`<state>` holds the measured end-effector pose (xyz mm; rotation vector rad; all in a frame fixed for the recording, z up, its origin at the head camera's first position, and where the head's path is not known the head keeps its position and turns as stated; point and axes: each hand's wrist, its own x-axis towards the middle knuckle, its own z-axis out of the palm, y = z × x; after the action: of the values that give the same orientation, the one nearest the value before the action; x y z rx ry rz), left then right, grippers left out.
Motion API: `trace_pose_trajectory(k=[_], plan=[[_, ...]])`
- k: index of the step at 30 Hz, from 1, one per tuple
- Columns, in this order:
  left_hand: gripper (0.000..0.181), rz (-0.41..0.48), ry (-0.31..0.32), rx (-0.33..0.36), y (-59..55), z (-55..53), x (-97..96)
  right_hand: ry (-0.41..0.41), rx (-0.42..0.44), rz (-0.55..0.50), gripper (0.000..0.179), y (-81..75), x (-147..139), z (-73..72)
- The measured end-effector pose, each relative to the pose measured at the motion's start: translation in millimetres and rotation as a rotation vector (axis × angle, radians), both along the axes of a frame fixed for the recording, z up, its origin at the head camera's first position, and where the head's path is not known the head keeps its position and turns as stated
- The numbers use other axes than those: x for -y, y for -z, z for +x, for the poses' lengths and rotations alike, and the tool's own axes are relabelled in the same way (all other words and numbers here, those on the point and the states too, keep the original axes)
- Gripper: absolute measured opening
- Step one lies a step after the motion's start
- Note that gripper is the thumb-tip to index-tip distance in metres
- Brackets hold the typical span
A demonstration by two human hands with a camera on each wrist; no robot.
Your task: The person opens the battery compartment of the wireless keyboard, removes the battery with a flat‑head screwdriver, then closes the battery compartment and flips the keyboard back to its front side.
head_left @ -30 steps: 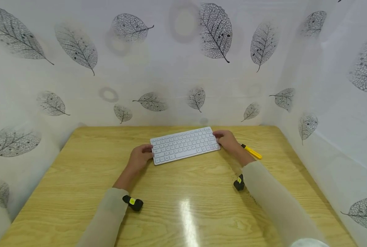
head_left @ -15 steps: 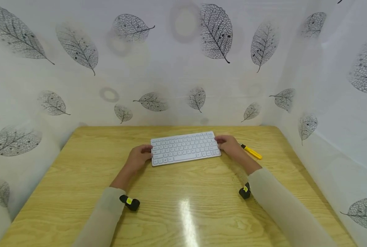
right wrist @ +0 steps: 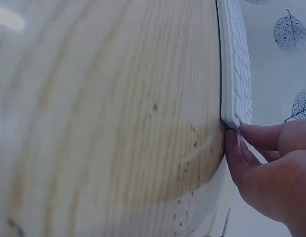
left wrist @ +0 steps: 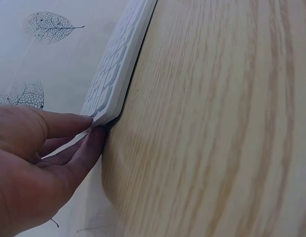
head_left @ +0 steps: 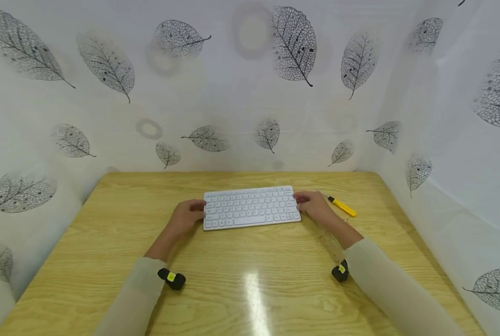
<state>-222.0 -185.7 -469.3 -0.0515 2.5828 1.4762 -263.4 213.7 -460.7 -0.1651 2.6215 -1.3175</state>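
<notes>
A white keyboard lies near the middle of the table, its right end tilted slightly toward the back. My left hand pinches its left end; in the left wrist view the thumb is on the top face at the corner and the fingers go under the edge. At the other end my right hand pinches the keyboard between thumb and fingers, which the right wrist view shows at the near corner. Just beyond the right hand lies a screwdriver with a yellow and black handle and a thin metal shaft.
The wooden table has dark specks near the right forearm. A white curtain printed with leaves stands behind the table and along its sides. Black wrist cameras are strapped to both sleeves.
Both hands have drawn the keyboard toward me and turned it, so that it lies nearly level across the table. More of the screwdriver's shaft shows now.
</notes>
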Motion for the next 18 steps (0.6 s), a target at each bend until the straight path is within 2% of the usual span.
trace_pose_trajectory(k=[10,18], plan=[[0.038,-0.022,0.023,-0.011,-4.7,10.4,3.7,0.006,0.037,-0.031,0.04,-2.6,-0.2,20.0],[0.038,-0.033,0.057,-0.016,-6.6,18.6,6.2,-0.016,0.015,0.013,0.04,-2.9,-4.7,35.1]])
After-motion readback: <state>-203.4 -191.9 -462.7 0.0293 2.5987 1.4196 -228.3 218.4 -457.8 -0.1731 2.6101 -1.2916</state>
